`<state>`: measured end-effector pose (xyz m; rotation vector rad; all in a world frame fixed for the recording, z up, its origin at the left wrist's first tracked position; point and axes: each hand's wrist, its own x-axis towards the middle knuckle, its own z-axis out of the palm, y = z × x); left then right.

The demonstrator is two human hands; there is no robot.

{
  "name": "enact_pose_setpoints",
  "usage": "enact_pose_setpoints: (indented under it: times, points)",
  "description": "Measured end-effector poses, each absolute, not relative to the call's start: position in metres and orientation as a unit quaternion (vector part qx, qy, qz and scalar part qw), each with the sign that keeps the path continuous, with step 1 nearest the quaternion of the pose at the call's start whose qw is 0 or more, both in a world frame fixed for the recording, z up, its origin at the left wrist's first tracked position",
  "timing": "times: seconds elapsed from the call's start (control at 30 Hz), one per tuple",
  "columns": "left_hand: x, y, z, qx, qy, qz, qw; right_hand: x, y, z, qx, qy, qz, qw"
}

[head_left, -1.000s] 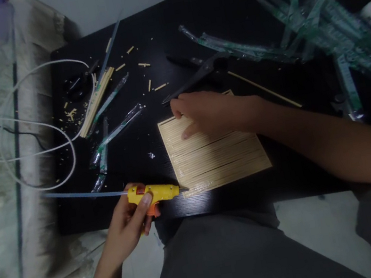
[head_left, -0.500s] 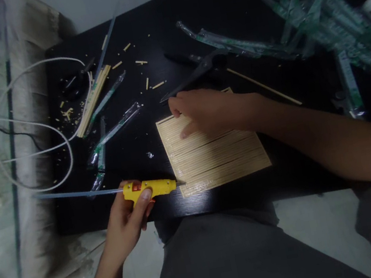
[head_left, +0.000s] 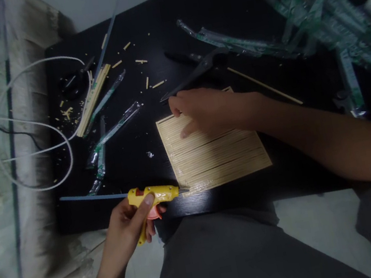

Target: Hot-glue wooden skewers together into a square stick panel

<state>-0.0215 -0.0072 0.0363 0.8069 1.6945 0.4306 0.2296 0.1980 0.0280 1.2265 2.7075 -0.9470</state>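
Observation:
A flat mat of bamboo sticks [head_left: 217, 157] lies on the black table [head_left: 285, 174] in front of me. My right hand [head_left: 202, 109] rests on the mat's far left part, fingers pressed down flat on the sticks. My left hand [head_left: 132, 222] is closed round a yellow glue gun [head_left: 154, 196] with an orange trigger. The gun's nozzle touches the mat's near left corner. A blue-grey glue stick [head_left: 91, 198] juts out of the gun's back toward the left.
Black scissors [head_left: 195, 72] lie just beyond the mat, a single loose stick [head_left: 264, 85] to their right. Several clear green wrappers [head_left: 316, 25] pile up at the back right. Stick bundle [head_left: 92, 100], wrappers, offcuts and a white cable [head_left: 44, 135] lie at the left.
The glue gun dipped slightly toward the table's near edge and tilted, its handle now showing below my left hand. My right hand has stayed on the mat.

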Motion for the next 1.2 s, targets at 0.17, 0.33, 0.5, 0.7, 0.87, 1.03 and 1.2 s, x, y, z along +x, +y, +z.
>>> enact_pose_setpoints:
  times: [0.17,0.33,0.5,0.7,0.87,1.03,1.2]
  points:
    - [-0.016,-0.010,0.036,0.336,0.736,0.174,0.562,0.230,0.198,0.028,0.388,0.872,-0.298,0.007]
    - [-0.010,-0.011,0.033,0.318,0.754,0.208,0.536,0.230,0.198,0.028,0.394,0.868,-0.304,0.005]
    - [-0.007,-0.006,0.030,0.328,0.755,0.236,0.517,0.231,0.198,0.026,0.387,0.873,-0.298,0.000]
    - [-0.008,-0.004,0.027,0.331,0.748,0.253,0.516,0.230,0.198,0.029,0.395,0.868,-0.299,0.022]
    - [-0.010,-0.011,0.030,0.329,0.742,0.224,0.540,0.230,0.198,0.029,0.393,0.869,-0.299,0.013]
    - [-0.009,-0.022,0.034,0.329,0.732,0.187,0.566,0.231,0.198,0.026,0.395,0.868,-0.300,0.005]
    - [-0.009,-0.029,0.032,0.322,0.735,0.201,0.561,0.231,0.198,0.028,0.390,0.870,-0.302,0.004]
